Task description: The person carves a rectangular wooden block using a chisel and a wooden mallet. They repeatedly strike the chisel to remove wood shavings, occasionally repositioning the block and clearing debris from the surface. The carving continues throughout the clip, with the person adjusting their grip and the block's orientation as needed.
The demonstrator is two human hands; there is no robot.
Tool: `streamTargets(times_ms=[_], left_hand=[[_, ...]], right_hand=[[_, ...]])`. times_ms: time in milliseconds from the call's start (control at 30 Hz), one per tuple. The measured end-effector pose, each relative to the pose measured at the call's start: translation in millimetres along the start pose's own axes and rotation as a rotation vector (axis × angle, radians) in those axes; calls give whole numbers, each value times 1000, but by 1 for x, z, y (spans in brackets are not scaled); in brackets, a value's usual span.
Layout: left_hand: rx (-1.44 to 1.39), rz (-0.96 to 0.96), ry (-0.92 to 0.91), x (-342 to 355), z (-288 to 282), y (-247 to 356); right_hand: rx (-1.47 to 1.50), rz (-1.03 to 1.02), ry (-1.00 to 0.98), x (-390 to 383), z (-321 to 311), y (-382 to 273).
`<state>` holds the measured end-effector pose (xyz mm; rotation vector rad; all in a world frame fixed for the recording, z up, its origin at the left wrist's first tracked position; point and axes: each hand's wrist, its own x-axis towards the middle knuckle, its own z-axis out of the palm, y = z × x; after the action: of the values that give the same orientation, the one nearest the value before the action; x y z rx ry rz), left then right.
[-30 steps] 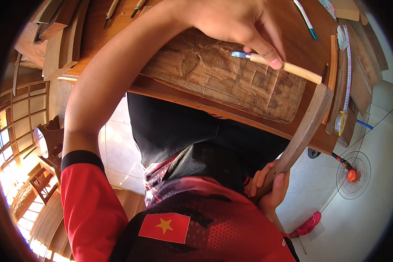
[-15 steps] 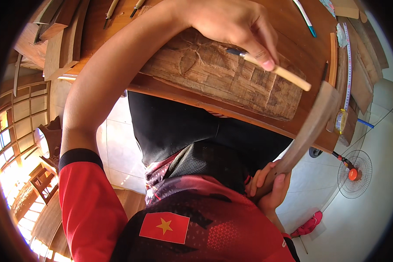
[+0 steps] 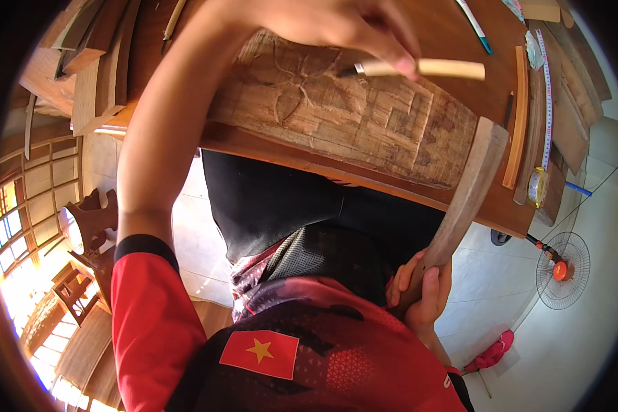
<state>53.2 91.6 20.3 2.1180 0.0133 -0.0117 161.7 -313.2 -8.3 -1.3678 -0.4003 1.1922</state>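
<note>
My left hand (image 3: pixel 343 26) reaches over the table and pinches the handle of a wood chisel (image 3: pixel 453 69) between thumb and fingers. The chisel has a pale wooden handle and a dark blade, which points left at the carved leaf shapes. Whether its tip touches the wood I cannot tell. Below it a brown wooden board (image 3: pixel 364 123) lies along the table edge, with a flower relief at its left and blocky cut marks at its right. My right hand (image 3: pixel 424 292), near my body, is closed around the lower end of a long wooden mallet (image 3: pixel 465 196), tilted up toward the board's right end.
Another chisel (image 3: pixel 172 26) lies behind my left arm, beside stacked planks (image 3: pixel 97 89). On the right are a marker (image 3: pixel 475 29), a wooden strip (image 3: pixel 517 123), a tape measure (image 3: pixel 538 187) and more boards (image 3: pixel 571 103). A fan (image 3: pixel 561 270) stands beyond the table's right corner.
My left hand has moved left and slightly up with the chisel, which now lies nearly level. The mallet's upper end has swung left, while my right hand stays in nearly the same place.
</note>
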Motion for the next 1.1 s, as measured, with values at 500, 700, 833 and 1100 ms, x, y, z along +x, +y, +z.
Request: streamTargets(times_ms=[500,700,833,1100], left_hand=[[690,-161,271,-44,31,51],[868,-184,209,-41,32,60],[917,-169,292,-49,32,51],[872,-219,365,-56,15,57]], right_hand=[[-40,7,-55,19,-4,-10],[-25,2,-58,19,-5,-10],[-28,-4,-69,21,-10,-8],[-41,5,-81,26,-15,-6]])
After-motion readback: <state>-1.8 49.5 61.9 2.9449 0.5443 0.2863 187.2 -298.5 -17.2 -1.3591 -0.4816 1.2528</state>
